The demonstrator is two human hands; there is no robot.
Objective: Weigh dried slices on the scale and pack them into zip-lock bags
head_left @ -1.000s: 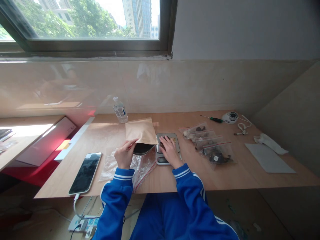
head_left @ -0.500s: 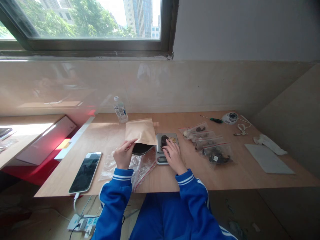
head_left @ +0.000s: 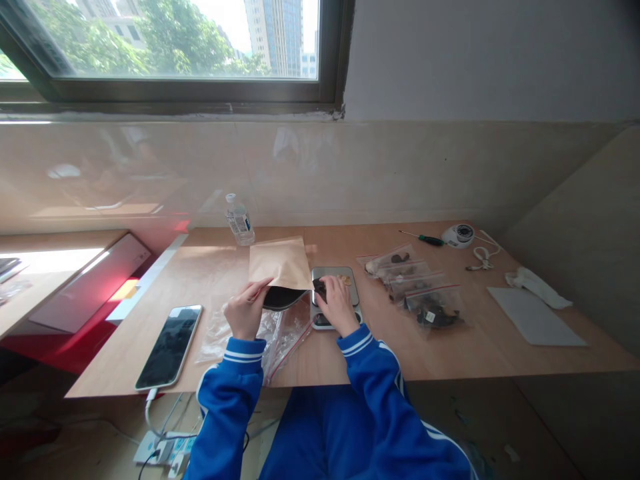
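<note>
My left hand (head_left: 246,310) is closed on the near edge of a brown paper bag (head_left: 280,260), with thumb and fingers pinching it. Under that edge shows a dark rounded area; I cannot tell if it is the bag's open mouth or a separate dish. My right hand (head_left: 340,305) is over a small silver digital scale (head_left: 355,285), its fingers closed round a dark, wrinkled dried piece (head_left: 319,287) at the left of the weighing plate. Yellowish pieces (head_left: 345,279) lie on the plate behind my fingers. Clear zip bags (head_left: 280,340) lie below the paper bag.
Several zip bags of dried pieces (head_left: 435,310) lie right of the scale. A plastic bottle (head_left: 240,223) stands at the back, a charging phone (head_left: 170,347) lies front left. Further right are a screwdriver (head_left: 430,240), a white dome camera (head_left: 457,235) and a grey sheet (head_left: 535,317).
My right hand has shifted left across the scale, and its fingers have closed on the dark dried piece, now nearer the paper bag. The left hand holds the bag as before.
</note>
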